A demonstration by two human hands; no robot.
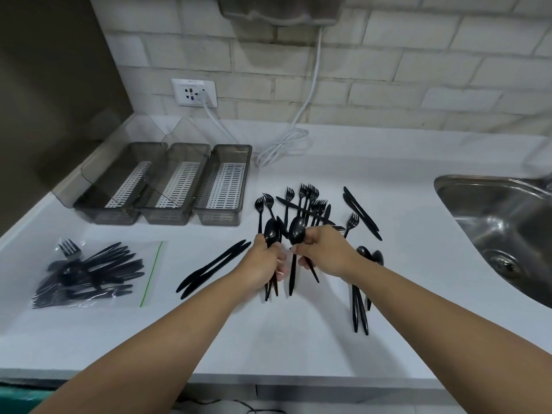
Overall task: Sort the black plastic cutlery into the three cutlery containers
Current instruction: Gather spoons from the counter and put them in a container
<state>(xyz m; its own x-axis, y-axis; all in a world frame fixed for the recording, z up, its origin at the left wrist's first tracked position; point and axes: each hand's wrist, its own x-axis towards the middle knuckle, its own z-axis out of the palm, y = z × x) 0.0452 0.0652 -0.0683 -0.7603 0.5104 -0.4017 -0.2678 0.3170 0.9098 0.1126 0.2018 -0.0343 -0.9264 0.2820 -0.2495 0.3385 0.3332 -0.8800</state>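
At the middle of the worktop (268, 339), we hold spoons in both hands: the left hand (265, 262) grips a small bunch (271, 234), bowls up and handles trailing toward the near edge, and the right hand (324, 253) pinches a single spoon (296, 233) near its neck. The three containers (167, 183) stand by the left back corner, apparently with nothing in them yet. We judge this to be the gathering of spoons, so it pays to lay the single spoon into the left bunch with bowls aligned and nested, then carry them as one to a single container. Forks (310, 201) and knives (361, 212) lie tangled just behind our hands, so we lift straight up to avoid snagging tines. More spoons (369, 255) wait to the right, and a bag (92, 273) of cutlery sits near the left edge.
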